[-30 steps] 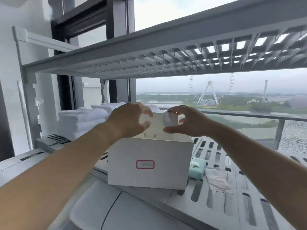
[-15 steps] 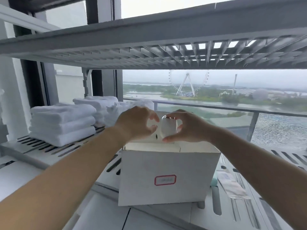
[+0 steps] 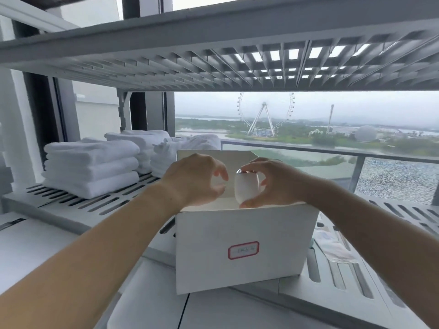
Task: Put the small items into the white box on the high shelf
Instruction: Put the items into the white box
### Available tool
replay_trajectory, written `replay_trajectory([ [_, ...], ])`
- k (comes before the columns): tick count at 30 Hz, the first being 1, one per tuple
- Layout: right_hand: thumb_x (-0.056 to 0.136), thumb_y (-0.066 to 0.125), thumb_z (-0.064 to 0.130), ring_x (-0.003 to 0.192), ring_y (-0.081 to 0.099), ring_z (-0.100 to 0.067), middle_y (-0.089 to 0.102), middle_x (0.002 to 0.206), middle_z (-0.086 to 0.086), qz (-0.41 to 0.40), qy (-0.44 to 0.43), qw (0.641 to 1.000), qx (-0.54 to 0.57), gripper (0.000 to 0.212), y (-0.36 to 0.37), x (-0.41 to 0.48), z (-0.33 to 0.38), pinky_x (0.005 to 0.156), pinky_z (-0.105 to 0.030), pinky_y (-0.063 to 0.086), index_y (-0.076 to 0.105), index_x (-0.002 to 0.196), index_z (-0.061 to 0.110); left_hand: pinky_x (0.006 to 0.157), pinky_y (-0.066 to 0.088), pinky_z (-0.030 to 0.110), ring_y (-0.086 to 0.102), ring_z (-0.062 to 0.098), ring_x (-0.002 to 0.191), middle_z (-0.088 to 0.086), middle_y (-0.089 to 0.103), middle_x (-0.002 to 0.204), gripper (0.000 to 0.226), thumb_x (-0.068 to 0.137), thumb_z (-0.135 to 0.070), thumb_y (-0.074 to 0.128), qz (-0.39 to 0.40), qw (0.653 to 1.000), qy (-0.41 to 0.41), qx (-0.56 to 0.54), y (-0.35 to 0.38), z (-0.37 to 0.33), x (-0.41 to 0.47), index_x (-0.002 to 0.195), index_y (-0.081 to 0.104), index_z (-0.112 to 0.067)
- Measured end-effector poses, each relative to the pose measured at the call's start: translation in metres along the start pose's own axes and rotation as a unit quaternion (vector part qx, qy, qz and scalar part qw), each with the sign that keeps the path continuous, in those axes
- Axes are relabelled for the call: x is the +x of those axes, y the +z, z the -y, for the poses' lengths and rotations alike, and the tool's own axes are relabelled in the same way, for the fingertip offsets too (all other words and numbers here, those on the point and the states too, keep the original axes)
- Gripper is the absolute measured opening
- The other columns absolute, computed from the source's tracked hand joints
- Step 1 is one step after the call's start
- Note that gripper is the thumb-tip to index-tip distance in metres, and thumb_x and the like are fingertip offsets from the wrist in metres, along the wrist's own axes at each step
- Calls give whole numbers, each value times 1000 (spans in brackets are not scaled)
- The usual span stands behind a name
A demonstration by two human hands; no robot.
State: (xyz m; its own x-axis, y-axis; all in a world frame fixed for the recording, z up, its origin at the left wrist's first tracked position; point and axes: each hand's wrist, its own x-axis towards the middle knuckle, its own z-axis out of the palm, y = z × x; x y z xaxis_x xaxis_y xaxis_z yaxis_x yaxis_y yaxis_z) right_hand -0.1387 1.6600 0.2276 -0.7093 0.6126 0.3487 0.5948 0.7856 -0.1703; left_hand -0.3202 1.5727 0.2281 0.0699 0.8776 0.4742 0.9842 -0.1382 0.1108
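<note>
1. White egg-shaped item with a silvery cap is pinched in the right hand, thumb under its base, fingertips curled over the cap; long axis roughly upright.
2. Item is held directly over the open mouth of the white box, just behind the near rim; the drop path judged straight down.
3. Left hand is held beside the item on the left, fingers loosely curled and empty, not touching the item; the right hand is the carrying one.
4. Raised back flap stands behind both hands; box interior cannot be seen, so contents are unknown.
5. Box front carries a red-bordered label; the box sits on the slotted shelf, its near edge overhanging slightly.
6. Folded white towels are stacked well left; a clear packet lies just right of the box.
7. Upper shelf sits well above the hands, so room for lowering and withdrawal is judged ample.
</note>
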Motion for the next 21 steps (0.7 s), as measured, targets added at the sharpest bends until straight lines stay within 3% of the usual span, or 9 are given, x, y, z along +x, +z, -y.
replay_trajectory([
  [4,49,75,63,109,50,-11,52,123,8,1,7,1000,-8,90,-5,-20,14,94,-36,46,51,127,26,80,43,29,53,8,100,-18,61,105,15,80,-40,56,-5,1000,12,4,-4,-8,-20,94,62,-42],
  [11,46,71,72,100,44,-6,48,126,12,-2,-15,999,-48,96,-12,-63,39,84,-24,39,46,129,30,87,47,35,54,10,104,-16,60,109,17,79,-43,57,6,1000,-9,10,-12,-32,-67,95,61,-41],
  [15,45,67,76,107,44,-8,43,133,11,8,-43,997,-70,99,-11,-85,48,83,-23,34,43,131,31,74,43,28,55,10,99,-16,60,110,16,79,-42,57,-34,999,-29,23,-6,-44,-95,95,61,-41],
  [18,47,65,77,116,44,-13,41,136,9,33,-66,992,-104,101,-8,-93,54,86,-23,31,40,132,29,74,45,29,56,12,98,-14,60,112,17,80,-39,56,-53,997,-56,15,1,-48,-109,96,62,-40],
  [21,48,65,77,118,44,-16,42,134,5,65,-52,989,-122,101,-5,-94,64,97,-31,37,39,132,27,77,45,29,57,14,101,-12,63,114,19,81,-37,57,-67,995,-77,5,5,-48,-120,99,63,-37],
])
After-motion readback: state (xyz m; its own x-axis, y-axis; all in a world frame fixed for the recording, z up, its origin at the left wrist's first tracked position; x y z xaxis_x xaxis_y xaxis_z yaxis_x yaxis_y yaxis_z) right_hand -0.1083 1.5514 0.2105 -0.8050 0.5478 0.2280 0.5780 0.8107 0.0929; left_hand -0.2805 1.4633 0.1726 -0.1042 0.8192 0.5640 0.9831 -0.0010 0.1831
